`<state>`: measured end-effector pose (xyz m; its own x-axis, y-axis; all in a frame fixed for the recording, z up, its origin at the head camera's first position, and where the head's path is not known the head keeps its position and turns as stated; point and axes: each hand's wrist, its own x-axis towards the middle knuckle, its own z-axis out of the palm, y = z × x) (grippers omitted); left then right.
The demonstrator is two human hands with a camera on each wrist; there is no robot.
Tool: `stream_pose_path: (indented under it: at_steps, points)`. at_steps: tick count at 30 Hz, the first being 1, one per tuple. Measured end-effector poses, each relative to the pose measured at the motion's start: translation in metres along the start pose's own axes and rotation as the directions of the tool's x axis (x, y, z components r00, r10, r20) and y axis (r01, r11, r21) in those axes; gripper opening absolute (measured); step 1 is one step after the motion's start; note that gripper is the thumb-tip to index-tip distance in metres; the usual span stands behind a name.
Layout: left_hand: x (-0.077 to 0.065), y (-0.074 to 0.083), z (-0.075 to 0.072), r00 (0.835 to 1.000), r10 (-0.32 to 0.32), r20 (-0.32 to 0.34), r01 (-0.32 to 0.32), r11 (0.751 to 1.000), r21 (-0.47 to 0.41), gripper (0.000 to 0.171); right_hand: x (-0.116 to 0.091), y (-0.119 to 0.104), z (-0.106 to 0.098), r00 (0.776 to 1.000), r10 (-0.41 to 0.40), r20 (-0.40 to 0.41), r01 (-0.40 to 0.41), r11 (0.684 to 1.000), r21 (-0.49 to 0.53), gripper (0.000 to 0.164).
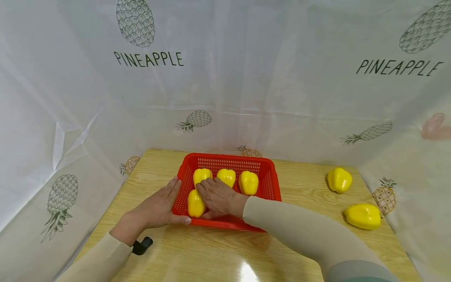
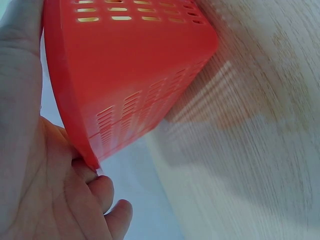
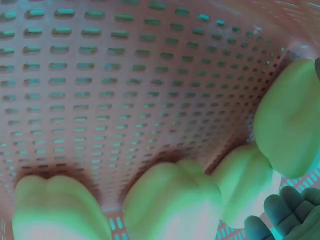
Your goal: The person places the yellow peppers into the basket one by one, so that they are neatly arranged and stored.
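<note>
A red plastic basket (image 1: 229,157) with slotted walls stands on the table and holds several yellow bell peppers. My left hand (image 1: 155,205) grips its front-left corner, thumb on the front rim and fingers along the left side; the left wrist view shows fingertips (image 2: 102,192) curled at the rim. Inside the basket, my right hand (image 1: 220,197) reaches leftward beside the front-left pepper (image 1: 196,203), its fingers loosely extended. Three more peppers sit along the back: left (image 1: 202,176), middle (image 1: 226,177) and right (image 1: 248,183). Whether the right fingers touch a pepper is partly hidden.
On the wooden table (image 1: 299,188), two loose yellow peppers lie at the right, one farther back (image 1: 340,180) and one nearer (image 1: 363,216). A pineapple-printed white sheet (image 1: 246,78) surrounds the table at the back and sides. A black device (image 1: 142,246) is at my left wrist.
</note>
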<state>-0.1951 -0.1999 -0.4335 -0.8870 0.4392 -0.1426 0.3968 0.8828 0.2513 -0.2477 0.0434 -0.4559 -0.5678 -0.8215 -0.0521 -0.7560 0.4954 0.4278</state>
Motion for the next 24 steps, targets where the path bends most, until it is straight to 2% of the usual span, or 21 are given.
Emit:
stream_pose_path:
  at_steps: [6, 13, 24]
  points:
    - [0.000, 0.002, -0.002, 1.000, -0.006, 0.011, 0.006, 1.000, -0.001, 0.137, -0.006, 0.010, -0.005, 1.000, 0.008, 0.013, -0.009, 0.999, 0.042, 0.102]
    - [0.000, 0.004, -0.004, 1.000, -0.013, 0.018, 0.013, 1.000, -0.004, 0.136, -0.019, 0.025, -0.014, 0.999, 0.031, 0.037, -0.033, 0.999, 0.038, 0.104]
    - [0.000, 0.005, -0.004, 1.000, -0.016, 0.023, 0.016, 1.000, -0.016, 0.136, -0.047, 0.054, -0.020, 0.992, 0.128, 0.019, -0.129, 0.985, 0.117, 0.100]
